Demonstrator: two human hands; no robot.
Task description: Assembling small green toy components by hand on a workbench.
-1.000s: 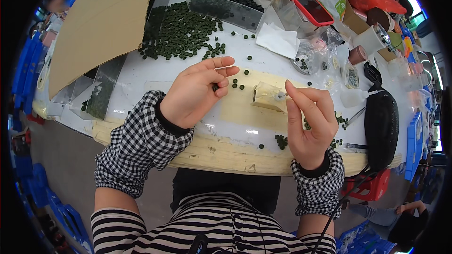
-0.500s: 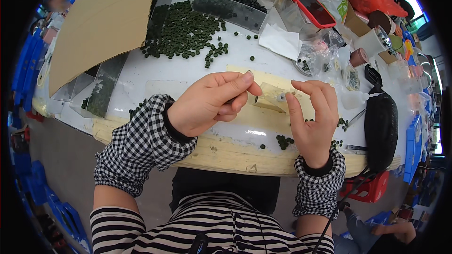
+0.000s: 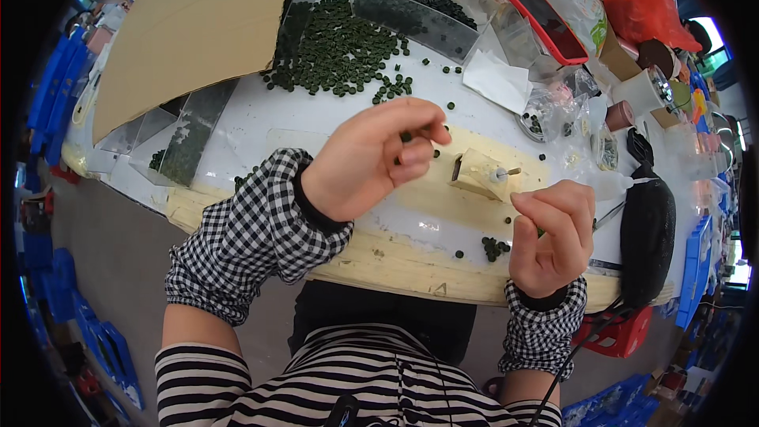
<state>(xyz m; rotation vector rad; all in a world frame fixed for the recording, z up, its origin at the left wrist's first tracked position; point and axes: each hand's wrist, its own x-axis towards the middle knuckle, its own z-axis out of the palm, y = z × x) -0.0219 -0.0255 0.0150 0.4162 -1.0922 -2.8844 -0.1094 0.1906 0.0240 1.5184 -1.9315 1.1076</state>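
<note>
My left hand (image 3: pixel 378 156) is raised over the table with its fingers curled, and small dark green round pieces (image 3: pixel 405 136) show between them. To the right, my right hand (image 3: pixel 555 236) is bent, its thumb and forefinger close together. A dark green spot shows between those fingers, too small to tell what it is. Between my hands stands a cream-coloured, tape-wrapped block (image 3: pixel 477 175). A white tip with a thin brass-coloured pin (image 3: pixel 512 171) sticks out of its right side. Neither hand touches the block.
A large heap of green pieces (image 3: pixel 336 51) lies at the back, beside a clear bin (image 3: pixel 415 24) of darker pieces. Cardboard (image 3: pixel 190 39) leans at left. A red-cased phone (image 3: pixel 541 20), white tissue (image 3: pixel 496 81), white bottle (image 3: pixel 613 183) and black pouch (image 3: pixel 647 229) are at right.
My left hand has turned and lifted slightly away from the block. My right hand has moved down and right from the pin, and its thumb and forefinger have drawn together. The view has shifted slightly.
</note>
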